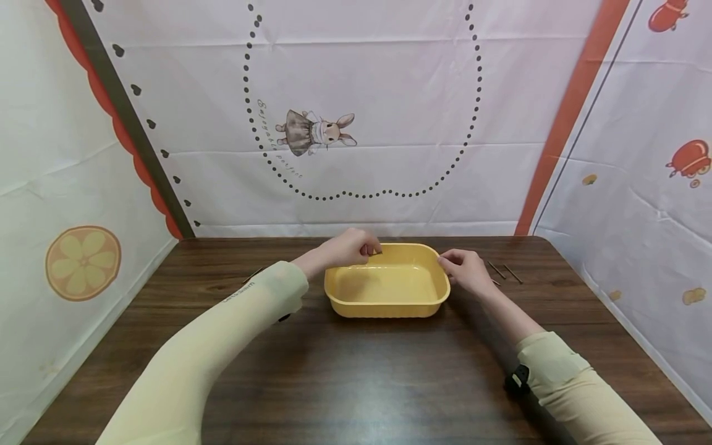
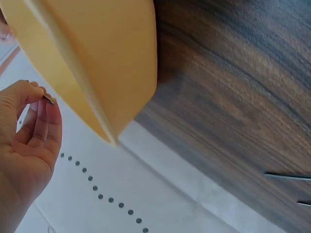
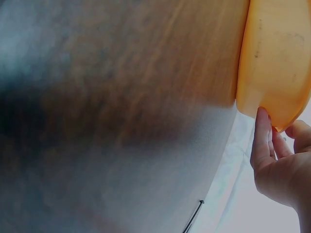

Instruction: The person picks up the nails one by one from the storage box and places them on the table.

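Note:
A yellow plastic basin [image 1: 387,285] rests on the dark wooden table. Over its far left rim, my left hand [image 1: 351,246] pinches a small dark nail [image 2: 48,99] between thumb and fingertips. Only a short end of this nail shows; the rest is hidden in the fingers. On the opposite side, my right hand [image 1: 466,269] grips the basin's right rim near the far corner. In the right wrist view its fingers [image 3: 263,131] lie along the outer wall, with the thumb at the rim.
Several thin nails [image 1: 513,274] lie on the table just right of my right hand. More nails [image 2: 286,175] lie left of the basin, partly behind my left sleeve. A printed cloth [image 1: 389,123] hangs along the table's far edge and both sides.

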Demonstrator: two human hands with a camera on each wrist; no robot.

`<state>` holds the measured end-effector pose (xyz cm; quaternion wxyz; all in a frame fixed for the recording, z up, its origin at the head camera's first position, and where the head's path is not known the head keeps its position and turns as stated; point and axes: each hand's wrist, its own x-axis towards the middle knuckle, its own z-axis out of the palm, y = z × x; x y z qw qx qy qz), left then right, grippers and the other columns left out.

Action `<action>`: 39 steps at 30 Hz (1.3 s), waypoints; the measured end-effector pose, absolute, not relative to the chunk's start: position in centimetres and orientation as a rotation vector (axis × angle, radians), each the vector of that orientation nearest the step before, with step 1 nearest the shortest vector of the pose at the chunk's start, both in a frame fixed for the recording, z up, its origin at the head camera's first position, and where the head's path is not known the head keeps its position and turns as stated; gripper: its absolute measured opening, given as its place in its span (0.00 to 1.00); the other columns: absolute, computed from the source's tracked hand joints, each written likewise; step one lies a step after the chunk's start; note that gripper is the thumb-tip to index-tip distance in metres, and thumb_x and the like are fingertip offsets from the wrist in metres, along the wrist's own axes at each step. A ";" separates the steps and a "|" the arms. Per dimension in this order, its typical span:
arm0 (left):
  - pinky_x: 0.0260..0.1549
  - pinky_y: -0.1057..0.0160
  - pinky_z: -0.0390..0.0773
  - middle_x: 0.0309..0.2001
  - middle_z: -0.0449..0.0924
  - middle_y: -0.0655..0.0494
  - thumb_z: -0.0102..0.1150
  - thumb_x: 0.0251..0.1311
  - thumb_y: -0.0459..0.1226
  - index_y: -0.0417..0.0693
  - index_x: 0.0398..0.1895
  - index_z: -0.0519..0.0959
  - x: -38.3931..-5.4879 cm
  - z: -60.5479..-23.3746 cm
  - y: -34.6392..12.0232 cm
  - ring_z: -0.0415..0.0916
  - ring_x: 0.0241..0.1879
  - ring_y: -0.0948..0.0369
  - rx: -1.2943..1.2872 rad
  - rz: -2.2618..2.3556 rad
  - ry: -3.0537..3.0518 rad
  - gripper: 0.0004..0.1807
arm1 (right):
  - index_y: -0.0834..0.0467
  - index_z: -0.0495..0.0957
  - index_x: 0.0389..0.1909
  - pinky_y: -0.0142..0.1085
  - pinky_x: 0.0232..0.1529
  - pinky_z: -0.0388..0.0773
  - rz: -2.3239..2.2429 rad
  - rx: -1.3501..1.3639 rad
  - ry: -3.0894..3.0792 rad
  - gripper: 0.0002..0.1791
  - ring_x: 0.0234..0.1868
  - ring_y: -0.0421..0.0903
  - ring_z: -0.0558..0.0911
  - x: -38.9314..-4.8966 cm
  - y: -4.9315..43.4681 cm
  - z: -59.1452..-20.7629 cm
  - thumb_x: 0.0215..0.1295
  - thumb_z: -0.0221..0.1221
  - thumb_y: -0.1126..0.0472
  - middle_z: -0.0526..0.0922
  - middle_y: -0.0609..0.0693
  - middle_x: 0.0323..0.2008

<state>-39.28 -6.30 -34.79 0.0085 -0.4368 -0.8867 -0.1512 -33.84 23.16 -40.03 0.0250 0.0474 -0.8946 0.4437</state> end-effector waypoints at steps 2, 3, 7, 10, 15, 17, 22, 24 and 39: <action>0.36 0.66 0.80 0.37 0.85 0.48 0.56 0.51 0.22 0.41 0.47 0.85 -39.4 -34.5 -6.7 0.78 0.36 0.60 -1.321 -0.510 -2.777 0.20 | 0.65 0.80 0.52 0.37 0.38 0.89 1.363 0.151 -2.778 0.19 0.35 0.40 0.84 -33.8 23.2 -40.0 0.75 0.53 0.54 0.84 0.63 0.46; 0.37 0.66 0.81 0.38 0.86 0.47 0.56 0.52 0.22 0.41 0.48 0.85 -39.4 -34.4 -6.9 0.78 0.36 0.59 -1.299 -0.522 -2.783 0.20 | 0.65 0.80 0.52 0.36 0.37 0.89 1.357 0.152 -2.782 0.19 0.35 0.40 0.84 -33.8 23.2 -40.1 0.75 0.53 0.54 0.83 0.63 0.46; 0.35 0.66 0.80 0.37 0.86 0.46 0.56 0.52 0.22 0.40 0.47 0.85 -39.8 -33.8 -7.9 0.78 0.35 0.58 -1.197 -0.544 -2.791 0.19 | 0.65 0.80 0.53 0.35 0.37 0.88 1.357 0.153 -2.786 0.19 0.35 0.41 0.84 -33.7 23.2 -40.1 0.75 0.53 0.54 0.84 0.64 0.46; 0.34 0.66 0.80 0.35 0.86 0.48 0.56 0.52 0.22 0.41 0.46 0.85 -40.0 -33.3 -8.8 0.79 0.34 0.58 -1.119 -0.545 -2.782 0.19 | 0.65 0.79 0.53 0.37 0.38 0.89 1.362 0.155 -2.782 0.19 0.37 0.41 0.84 -33.6 23.1 -40.1 0.75 0.53 0.54 0.83 0.64 0.46; 0.37 0.62 0.83 0.36 0.86 0.47 0.57 0.54 0.24 0.41 0.45 0.86 -40.4 -32.4 -10.4 0.80 0.35 0.57 -1.030 -0.597 -2.766 0.16 | 0.65 0.79 0.53 0.40 0.40 0.89 1.367 0.152 -2.775 0.19 0.36 0.41 0.83 -33.5 23.1 -40.0 0.75 0.53 0.54 0.83 0.64 0.46; 0.36 0.62 0.83 0.36 0.86 0.47 0.57 0.55 0.24 0.41 0.45 0.85 -40.7 -32.2 -11.1 0.80 0.35 0.57 -0.996 -0.618 -2.756 0.16 | 0.65 0.79 0.53 0.40 0.40 0.89 1.369 0.156 -2.771 0.19 0.36 0.40 0.83 -33.4 23.1 -40.0 0.75 0.53 0.54 0.83 0.64 0.46; 0.35 0.62 0.82 0.37 0.86 0.44 0.55 0.53 0.24 0.40 0.46 0.85 -41.0 -31.7 -12.9 0.80 0.35 0.55 -0.900 -0.673 -2.719 0.18 | 0.66 0.79 0.53 0.41 0.40 0.89 1.367 0.164 -2.773 0.19 0.35 0.39 0.83 -33.5 23.1 -40.0 0.75 0.53 0.55 0.83 0.64 0.46; 0.34 0.62 0.81 0.36 0.86 0.44 0.55 0.52 0.24 0.40 0.46 0.85 -41.1 -31.4 -13.6 0.80 0.34 0.55 -0.860 -0.703 -2.705 0.19 | 0.65 0.79 0.53 0.41 0.40 0.89 1.368 0.160 -2.773 0.19 0.35 0.38 0.83 -33.5 23.1 -40.0 0.75 0.53 0.55 0.83 0.64 0.46; 0.38 0.57 0.83 0.41 0.85 0.38 0.54 0.55 0.24 0.39 0.49 0.84 -41.4 -32.1 -19.7 0.81 0.39 0.49 -0.572 -0.810 -2.715 0.18 | 0.65 0.79 0.53 0.42 0.41 0.89 1.368 0.164 -2.777 0.19 0.36 0.39 0.83 -33.6 23.0 -39.9 0.75 0.53 0.54 0.83 0.64 0.46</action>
